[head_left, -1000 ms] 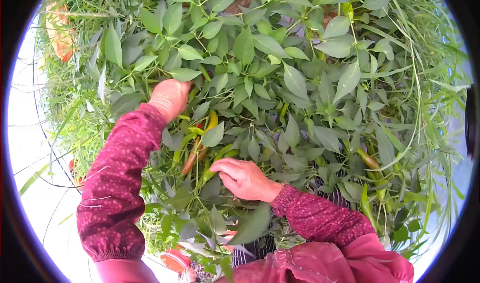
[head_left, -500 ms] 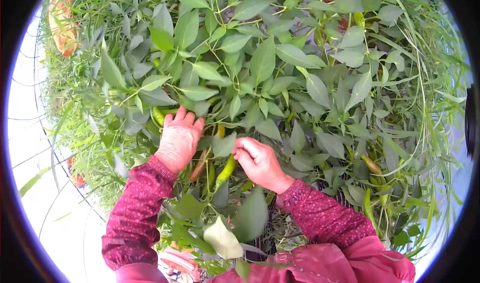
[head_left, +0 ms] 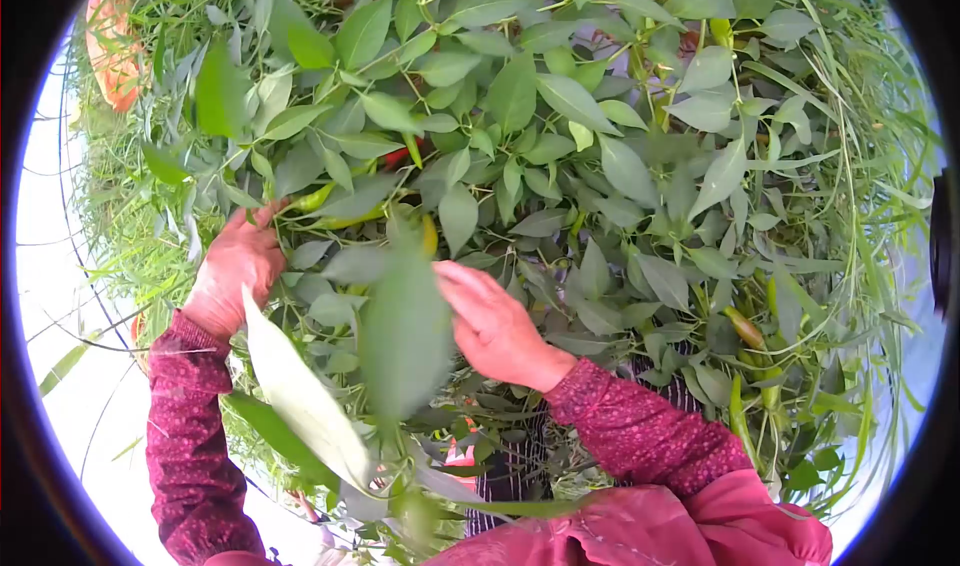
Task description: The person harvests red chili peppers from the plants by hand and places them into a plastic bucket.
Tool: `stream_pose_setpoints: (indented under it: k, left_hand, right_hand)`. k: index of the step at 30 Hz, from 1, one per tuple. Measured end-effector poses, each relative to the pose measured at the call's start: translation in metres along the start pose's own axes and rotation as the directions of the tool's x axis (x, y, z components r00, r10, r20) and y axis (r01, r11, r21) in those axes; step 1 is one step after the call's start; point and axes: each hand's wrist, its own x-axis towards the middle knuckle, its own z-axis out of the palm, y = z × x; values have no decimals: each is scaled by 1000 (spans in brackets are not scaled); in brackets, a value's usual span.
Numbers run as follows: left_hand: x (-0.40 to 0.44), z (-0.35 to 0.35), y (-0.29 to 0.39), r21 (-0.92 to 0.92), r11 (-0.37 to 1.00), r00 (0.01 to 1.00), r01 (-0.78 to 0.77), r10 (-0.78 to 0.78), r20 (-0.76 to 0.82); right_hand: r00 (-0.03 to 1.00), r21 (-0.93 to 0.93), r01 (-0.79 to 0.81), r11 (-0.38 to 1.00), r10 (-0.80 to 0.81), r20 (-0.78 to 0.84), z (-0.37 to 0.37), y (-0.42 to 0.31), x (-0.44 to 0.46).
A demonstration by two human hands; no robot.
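My left hand (head_left: 240,271) reaches into the leaves at the left of the pepper plant (head_left: 515,91), with its fingertips hidden among stems and foliage. Just right of those fingertips are green-yellow peppers (head_left: 350,218). My right hand (head_left: 500,331) is near the middle, its fingers extended close together behind a large blurred leaf (head_left: 405,331); what they touch is hidden. A yellow-orange pepper (head_left: 429,236) hangs just above its fingertips. Farther up, a red pepper (head_left: 403,154) shows between leaves.
An orange-red bag-like object (head_left: 115,51) lies at the upper left. Brownish and green peppers (head_left: 743,328) hang at the right. Long grass (head_left: 850,166) lines the right side. Below my hands, a striped dark cloth (head_left: 515,466) is partly visible.
My left hand has moved left and slightly up, away from my right hand. Leaves have shifted, and a large one now covers the place where green and brownish peppers hung.
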Motion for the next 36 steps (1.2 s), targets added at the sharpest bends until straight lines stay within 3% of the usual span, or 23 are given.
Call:
stream_pose_setpoints:
  k: [1, 2, 4, 6, 8, 10, 11, 12, 14, 15, 16, 18, 20, 22, 24, 25, 26, 28, 29, 32, 33, 34, 36]
  left_hand:
    - [-7, 40, -3, 89, 996, 998, -31, 35, -47]
    - [-11, 73, -4, 181, 982, 993, -61, 78, -90]
    - [5, 24, 51, 228, 972, 979, -64, 17, 201]
    - [9, 18, 74, 392, 918, 998, -54, 45, 33]
    - [12, 23, 86, 412, 909, 997, -65, 43, 62]
    - [19, 23, 104, 276, 955, 939, -110, 9, 345]
    - [23, 19, 104, 243, 959, 977, -147, 103, 185]
    - [31, 12, 107, 240, 959, 977, -151, 108, 183]
    - [51, -2, 106, -188, 981, 984, -40, 72, 164]
    - [62, 5, 101, -269, 963, 1000, -29, 29, -3]
    - [76, 9, 104, -296, 953, 997, 70, -78, -16]
    - [106, 41, 90, -302, 945, 988, 126, -148, -50]
    - [138, 32, 82, -213, 949, 965, 232, -197, 173]
    - [166, 44, 77, -106, 934, 915, 342, -306, 262]
    - [180, 65, 70, -91, 901, 894, 425, -401, 200]
    - [191, 63, 62, -73, 886, 857, 458, -418, 301]
    - [192, 62, 53, -118, 899, 876, 422, -371, 309]
    - [180, 83, 40, -4, 861, 855, 509, -505, 119]
    - [170, 70, 44, -69, 878, 880, 474, -472, 49]
    - [156, 64, 58, -8, 965, 965, 261, -260, 33]
    - [153, 73, 57, -128, 985, 979, 113, -132, -155]
    - [163, 87, 55, -188, 976, 994, 107, -110, -5]
    - [183, 127, 55, -322, 933, 986, 163, -160, 37]
  right_hand:
    - [994, -87, 79, 993, -72, 82, 7, 5, -4]
    - [973, -47, 167, 985, -157, 168, 16, 14, -8]
    - [929, -54, 93, 994, -67, 363, 22, 4, -22]
    - [894, -65, 97, 993, -58, 445, 25, 9, -26]
    - [869, -96, 130, 987, -67, 491, 30, 14, -32]
    - [849, -93, 167, 982, -95, 520, 34, 19, -44]
    - [841, -95, 181, 979, -104, 532, 36, 23, -46]
    - [842, -98, 176, 979, -98, 531, 38, 27, -49]
    - [820, -111, 205, 973, -108, 561, 44, 32, -51]
    - [802, -97, 135, 986, -51, 596, 36, 23, -47]
    - [796, -96, 146, 985, -60, 602, 38, 27, -51]
    - [803, -82, 157, 984, -79, 591, 44, 35, -59]
    - [806, -102, 176, 979, -84, 587, 46, 38, -62]
    - [806, -41, 195, 980, -136, 577, 42, 34, -58]
    - [813, -60, 185, 981, -119, 570, 47, 44, -67]
    - [822, -71, 174, 982, -105, 560, 49, 45, -69]
    - [823, -71, 173, 982, -105, 559, 48, 48, -69]
    - [811, -72, 154, 985, -84, 578, 44, 43, -68]
    - [813, -67, 151, 986, -85, 576, 43, 41, -67]
    - [795, -69, 148, 987, -77, 602, 42, 34, -61]
    - [783, -74, 115, 991, -45, 621, 44, 34, -64]
    - [768, -83, 85, 993, -12, 640, 45, 33, -63]
    - [753, -89, 89, 992, -9, 658, 41, 29, -58]
